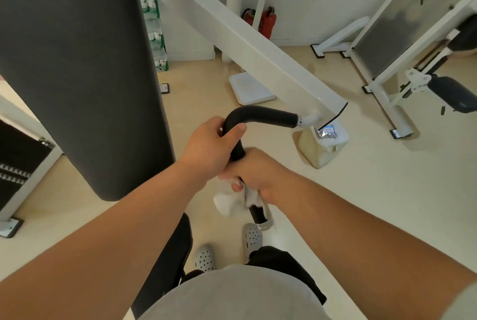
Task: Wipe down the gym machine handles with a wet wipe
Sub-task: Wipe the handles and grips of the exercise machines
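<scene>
Left hand (209, 148) grips the handle (263, 114); right hand (260, 172) clamps a wipe (226, 204) round it. Floor bin (313, 151) holds a foil pack (327, 132) and crumpled tissue (327, 144).

A crumpled white wet wipe (227, 203) bunches round the lower part of the bent black handle (260, 114).

Two hands (206, 148) (258, 172), one black handle (265, 114), one white wipe (227, 203), two red fire extinguishers (268, 22) (248, 17), two grey clogs (204, 257) (253, 237)

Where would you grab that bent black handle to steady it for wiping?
Likely at the bend, from the left, as the left hand does: the black handle is round there, leaving its lower straight run for the wet wipe.
</scene>
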